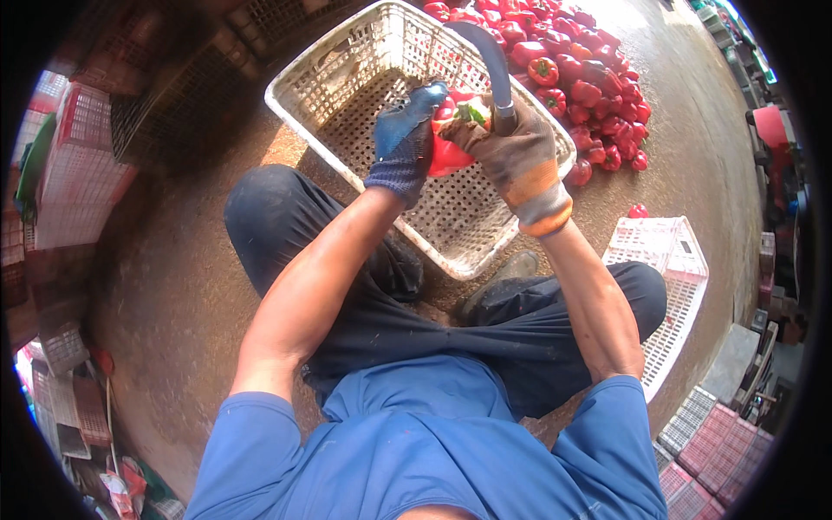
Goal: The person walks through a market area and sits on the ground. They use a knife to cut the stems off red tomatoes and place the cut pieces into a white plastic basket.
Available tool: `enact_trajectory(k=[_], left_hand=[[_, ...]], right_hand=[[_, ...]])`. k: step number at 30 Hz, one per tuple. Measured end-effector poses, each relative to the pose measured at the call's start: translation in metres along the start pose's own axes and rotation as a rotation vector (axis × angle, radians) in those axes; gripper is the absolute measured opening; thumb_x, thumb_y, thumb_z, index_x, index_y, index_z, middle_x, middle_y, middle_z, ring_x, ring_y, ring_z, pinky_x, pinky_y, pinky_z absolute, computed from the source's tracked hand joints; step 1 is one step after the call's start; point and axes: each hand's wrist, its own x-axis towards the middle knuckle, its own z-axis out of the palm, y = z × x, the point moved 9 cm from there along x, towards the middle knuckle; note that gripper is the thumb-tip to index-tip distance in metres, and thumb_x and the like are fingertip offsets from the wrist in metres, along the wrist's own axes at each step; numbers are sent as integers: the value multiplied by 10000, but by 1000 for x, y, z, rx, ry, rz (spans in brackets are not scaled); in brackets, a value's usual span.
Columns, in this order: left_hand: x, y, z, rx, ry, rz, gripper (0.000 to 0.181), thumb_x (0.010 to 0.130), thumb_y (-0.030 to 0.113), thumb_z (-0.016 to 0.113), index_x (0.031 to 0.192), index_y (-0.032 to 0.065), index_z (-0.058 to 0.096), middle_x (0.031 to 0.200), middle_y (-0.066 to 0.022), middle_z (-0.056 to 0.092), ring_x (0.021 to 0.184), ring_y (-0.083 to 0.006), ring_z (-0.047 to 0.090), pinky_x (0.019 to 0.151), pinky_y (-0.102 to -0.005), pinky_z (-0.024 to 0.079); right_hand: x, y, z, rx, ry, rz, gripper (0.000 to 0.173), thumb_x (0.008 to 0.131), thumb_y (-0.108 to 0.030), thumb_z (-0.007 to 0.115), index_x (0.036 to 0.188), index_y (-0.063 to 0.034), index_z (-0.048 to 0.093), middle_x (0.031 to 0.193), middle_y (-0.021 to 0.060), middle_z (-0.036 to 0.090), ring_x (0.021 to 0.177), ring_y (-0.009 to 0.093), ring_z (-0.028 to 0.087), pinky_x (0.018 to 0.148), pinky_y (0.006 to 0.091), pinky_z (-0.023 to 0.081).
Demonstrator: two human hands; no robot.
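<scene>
My left hand, in a blue coated glove, grips a red bell pepper from its left side. The pepper's green stem end is turned up and to the right. My right hand, in a worn grey and orange glove, holds the handle of a sickle; its dark curved blade arcs up and to the left, away from the pepper. The fingers of that hand also touch the pepper near its stem. Both hands are above a dirty white plastic crate, whose perforated floor shows around them.
Beyond the crate's right side lies a large heap of red bell peppers on the concrete floor. A white crate rests on its side by my right knee. Stacked crates stand at the left, more crates at lower right.
</scene>
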Motion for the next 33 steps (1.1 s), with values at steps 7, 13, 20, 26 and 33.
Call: enact_trajectory(k=[7,13,20,26,33], left_hand=[[-5,-23,2,-182,-75,-248,314,957,300,660,996,-8,707,869,-63,703,744,-126,650,677,-275,549],[-6,-14,4,-315,-174,-266,437,1010,425,529,1098,19,665,1012,-84,674,799,-170,661,784,-322,610],[-11,-14,4,-152,-36,-194,475,1023,453,529,1218,29,612,1088,-82,687,953,-184,699,831,-340,596],[-25,-28,37,-62,-233,-285,499,1069,422,436,1395,50,499,1316,-99,613,1175,-199,621,1027,-347,497],[-56,-36,73,28,-437,-441,426,1038,318,484,1331,10,508,1203,-177,642,1079,-289,656,963,-422,536]], right_hand=[[10,27,-13,767,-32,459,321,938,-474,696,923,-166,606,666,-41,528,502,48,440,412,203,275],[14,49,-38,373,21,392,351,871,-420,797,1004,-135,640,743,-38,578,535,50,458,444,215,346],[-9,53,-45,110,-50,489,392,886,-344,776,1114,-34,705,883,30,704,699,128,621,624,277,507],[-28,19,-29,72,-151,324,418,806,-175,829,1141,0,650,939,59,721,778,95,623,700,258,527],[-84,1,-188,153,247,366,269,873,-272,770,1042,-103,646,709,-82,512,522,26,371,452,208,266]])
